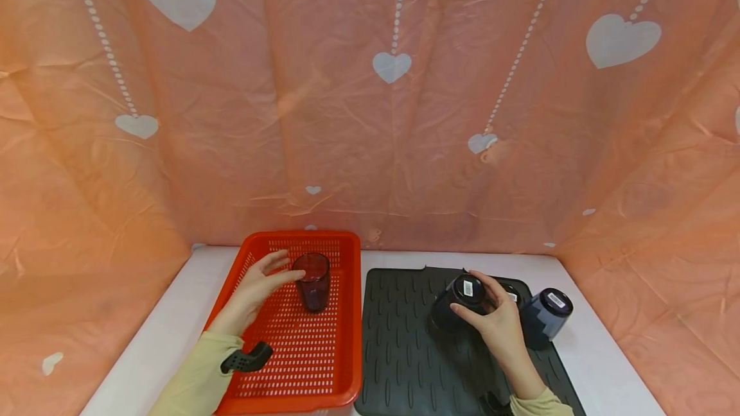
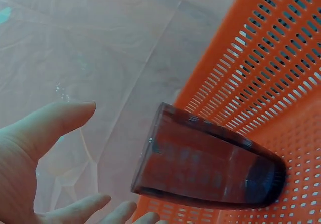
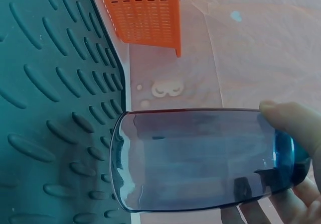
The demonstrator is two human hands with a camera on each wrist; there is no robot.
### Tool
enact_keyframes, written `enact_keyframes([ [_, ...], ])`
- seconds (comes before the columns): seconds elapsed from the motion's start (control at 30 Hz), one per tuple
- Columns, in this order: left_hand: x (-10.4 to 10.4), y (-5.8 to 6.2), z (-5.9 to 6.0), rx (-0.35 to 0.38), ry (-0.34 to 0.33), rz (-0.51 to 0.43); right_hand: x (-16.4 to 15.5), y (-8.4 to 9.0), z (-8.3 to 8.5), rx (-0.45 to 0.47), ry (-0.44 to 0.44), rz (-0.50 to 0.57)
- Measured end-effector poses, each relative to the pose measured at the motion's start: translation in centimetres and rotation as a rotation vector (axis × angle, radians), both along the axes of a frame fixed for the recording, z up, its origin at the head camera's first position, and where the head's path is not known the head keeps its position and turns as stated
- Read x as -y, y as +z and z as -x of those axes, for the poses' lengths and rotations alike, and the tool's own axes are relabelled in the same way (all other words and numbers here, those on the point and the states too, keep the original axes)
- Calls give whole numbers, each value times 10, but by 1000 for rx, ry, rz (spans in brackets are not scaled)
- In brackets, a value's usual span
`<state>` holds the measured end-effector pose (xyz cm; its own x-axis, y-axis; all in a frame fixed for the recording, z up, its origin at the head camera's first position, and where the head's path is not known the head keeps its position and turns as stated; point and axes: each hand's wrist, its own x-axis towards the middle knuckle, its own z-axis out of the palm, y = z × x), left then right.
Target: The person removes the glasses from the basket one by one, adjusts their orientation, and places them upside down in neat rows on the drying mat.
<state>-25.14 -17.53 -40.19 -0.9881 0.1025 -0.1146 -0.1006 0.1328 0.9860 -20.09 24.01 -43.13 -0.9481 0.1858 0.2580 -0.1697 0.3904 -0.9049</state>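
A dark red tumbler (image 1: 313,281) (image 2: 210,169) stands upright in the orange perforated basket (image 1: 272,377). My left hand (image 1: 258,287) is beside it with fingers spread and relaxed, its fingertips (image 2: 70,114) close to the glass but not gripping it. On the dark ribbed drying mat (image 1: 399,352) my right hand (image 1: 491,316) grips a dark blue tumbler (image 1: 459,300) (image 3: 200,158) by its base, tilted off the mat. Two more dark tumblers, one (image 1: 546,316) at the mat's right edge and one (image 1: 511,294) behind my hand, rest bottom up.
An orange curtain (image 1: 370,95) with white hearts closes off the back and both sides. The basket (image 3: 145,13) sits just left of the mat (image 3: 45,98) on a white table (image 1: 167,326). A black strap piece (image 1: 247,358) shows at my left wrist.
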Motion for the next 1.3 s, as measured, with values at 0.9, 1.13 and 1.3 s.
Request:
enact_keyframes([
  [0.9, -10, -12, 4, -34, -31, 78, 6, -11, 5, 12, 26, -29],
  [1.13, -15, -15, 9, -31, -14, 99, 7, -14, 7, 19, 37, -29],
  [1.3, -18, -17, 11, -31, -3, 116, 7, -16, 8, 22, 43, -28],
])
